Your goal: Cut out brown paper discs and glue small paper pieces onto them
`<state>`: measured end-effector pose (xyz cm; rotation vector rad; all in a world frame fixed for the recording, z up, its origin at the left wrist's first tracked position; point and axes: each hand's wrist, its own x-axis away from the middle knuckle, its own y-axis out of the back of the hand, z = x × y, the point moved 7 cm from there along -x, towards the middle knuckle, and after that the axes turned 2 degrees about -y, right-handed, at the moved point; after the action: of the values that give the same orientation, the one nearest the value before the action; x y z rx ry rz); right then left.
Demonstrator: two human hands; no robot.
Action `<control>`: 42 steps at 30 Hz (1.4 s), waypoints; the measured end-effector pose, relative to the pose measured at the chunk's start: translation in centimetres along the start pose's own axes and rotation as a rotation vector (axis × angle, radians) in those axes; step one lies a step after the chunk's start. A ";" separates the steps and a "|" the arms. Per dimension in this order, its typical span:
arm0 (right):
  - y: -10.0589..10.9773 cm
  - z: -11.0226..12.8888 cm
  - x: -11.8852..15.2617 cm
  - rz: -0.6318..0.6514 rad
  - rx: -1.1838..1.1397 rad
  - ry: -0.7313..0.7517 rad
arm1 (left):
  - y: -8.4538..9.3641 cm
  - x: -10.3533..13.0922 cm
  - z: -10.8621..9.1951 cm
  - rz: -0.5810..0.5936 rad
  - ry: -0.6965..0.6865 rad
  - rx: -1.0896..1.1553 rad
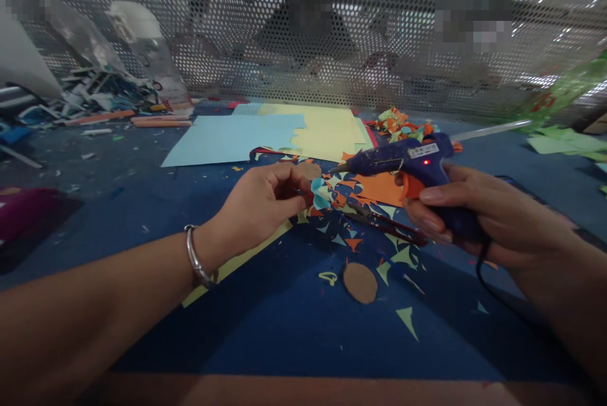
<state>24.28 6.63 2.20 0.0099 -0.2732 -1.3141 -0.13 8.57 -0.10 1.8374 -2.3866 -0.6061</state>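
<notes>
Between the thumb and fingertips of my left hand (265,203) is a small light-blue paper piece (320,193) with curled petals. My right hand (465,203) is wrapped round the handle of a dark blue glue gun (403,159), which has an orange trigger and a lit red light. Its nozzle points left, just above and to the right of the paper piece; I cannot tell whether they touch. Scissors (386,222) lie under the gun among cut paper scraps (353,243). A brown cardboard disc (360,282) lies nearer to me, and another disc (309,171) is behind my left fingertips.
Light-blue sheets (227,137) and yellow sheets (327,128) lie farther back. A clear bottle (164,71) stands back left by piled scraps (95,93). A perforated metal screen (237,33) rises behind the table. A green bottle (569,93) is at right; the gun's cord (496,289) trails right.
</notes>
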 end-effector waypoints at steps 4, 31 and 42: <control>-0.3 -0.1 0.3 -0.010 0.045 -0.013 | -0.1 -0.1 0.2 -0.007 -0.009 0.015; -0.5 -0.5 0.0 -0.020 0.100 -0.001 | -0.4 -0.1 -0.1 0.019 -0.001 0.041; -1.0 -0.2 0.4 0.032 0.194 0.025 | -0.1 -0.1 0.0 0.006 -0.009 0.008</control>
<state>23.50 6.00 1.91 0.1853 -0.3773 -1.2504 0.03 8.61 -0.14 1.8340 -2.4030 -0.6059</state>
